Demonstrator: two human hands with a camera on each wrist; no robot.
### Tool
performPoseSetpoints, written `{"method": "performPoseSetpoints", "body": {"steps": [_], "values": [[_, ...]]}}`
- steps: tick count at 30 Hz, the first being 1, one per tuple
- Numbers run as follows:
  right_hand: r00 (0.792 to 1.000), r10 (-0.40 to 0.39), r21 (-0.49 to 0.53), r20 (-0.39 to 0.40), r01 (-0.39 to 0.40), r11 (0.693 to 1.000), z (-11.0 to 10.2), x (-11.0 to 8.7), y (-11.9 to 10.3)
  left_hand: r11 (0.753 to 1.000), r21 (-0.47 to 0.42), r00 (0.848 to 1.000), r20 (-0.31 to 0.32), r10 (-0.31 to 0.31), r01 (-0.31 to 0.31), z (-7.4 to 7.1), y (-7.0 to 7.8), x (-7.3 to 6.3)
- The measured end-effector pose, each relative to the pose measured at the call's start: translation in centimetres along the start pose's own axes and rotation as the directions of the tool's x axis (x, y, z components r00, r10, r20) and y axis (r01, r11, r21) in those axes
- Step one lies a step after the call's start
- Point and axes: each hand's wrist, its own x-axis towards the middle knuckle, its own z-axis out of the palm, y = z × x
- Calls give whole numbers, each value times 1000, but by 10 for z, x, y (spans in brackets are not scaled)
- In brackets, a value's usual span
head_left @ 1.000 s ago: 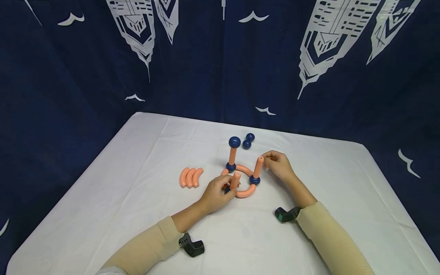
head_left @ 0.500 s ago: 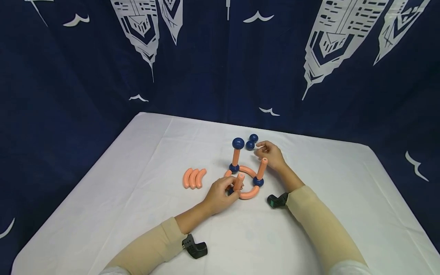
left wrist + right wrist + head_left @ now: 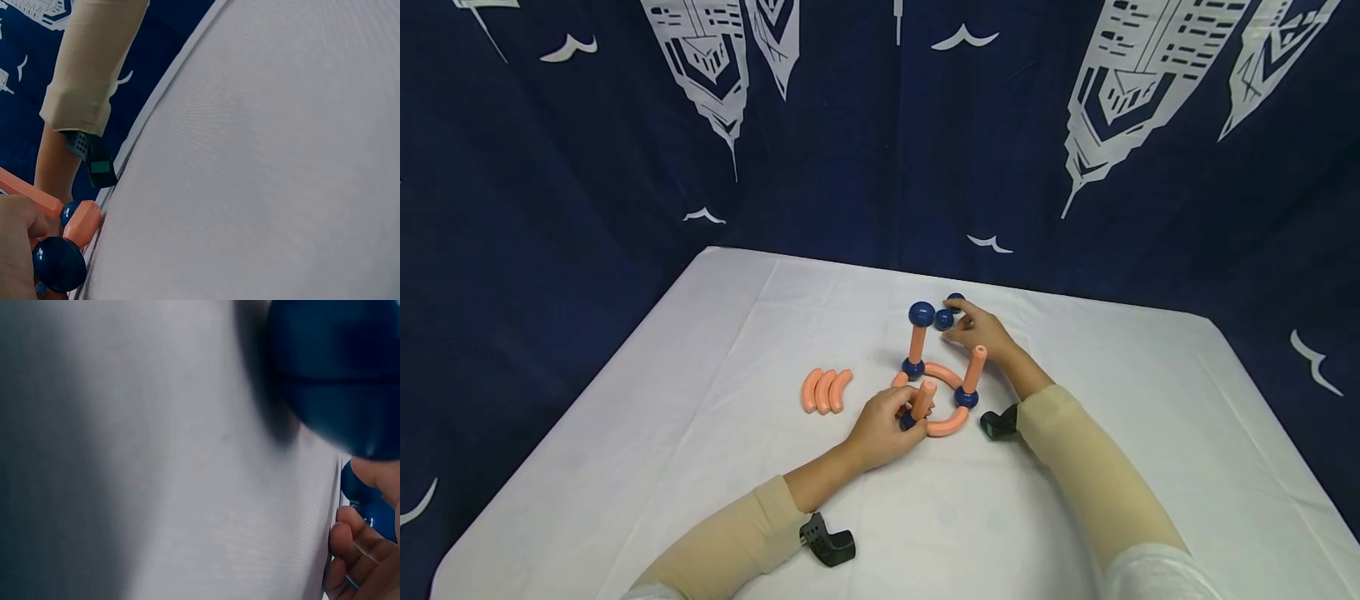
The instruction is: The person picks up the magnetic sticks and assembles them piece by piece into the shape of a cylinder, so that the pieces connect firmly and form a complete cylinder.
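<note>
On the orange ring point(image 3: 947, 426), the left hand point(image 3: 882, 429) partly hides 1 post point(image 3: 924, 400) and its blue joint point(image 3: 907, 421). Beyond the ring, the right hand point(image 3: 985, 332) partly covers 1 loose ball point(image 3: 956, 296); whether it touches the nearer ball point(image 3: 944, 320) is unclear.

Glossy, smooth plastic-looking balls point(image 3: 922, 314); duller plastic-looking rods point(image 3: 975, 369); matt fabric tablecloth point(image 3: 700, 400).

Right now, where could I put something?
Free: tabletop left of the curved pieces, and right of the right sleeve. Crowded: around the ring, which the left hand holds, and the loose blue balls by the right hand.
</note>
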Motion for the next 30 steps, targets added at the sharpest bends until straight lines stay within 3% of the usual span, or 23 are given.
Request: {"method": "performPoseSetpoints", "body": {"steps": [4, 9, 17, 30], "values": [[1000, -7, -40, 15, 8, 999, 1, 0, -3, 999, 25, 1000, -9, 26, -26, 1, -2, 0], [999, 27, -41, -33, -28, 999, 4, 1, 0, 998, 36, 999, -21, 43, -42, 2, -3, 0], [988, 128, 99, -88, -119, 988, 2, -11, 2, 999, 39, 999, -17, 28, -28, 1, -3, 0], [986, 68, 212, -152, -34, 977, -3, -40, 6, 998, 52, 999, -23, 23, -21, 1, 0, 0]]}}
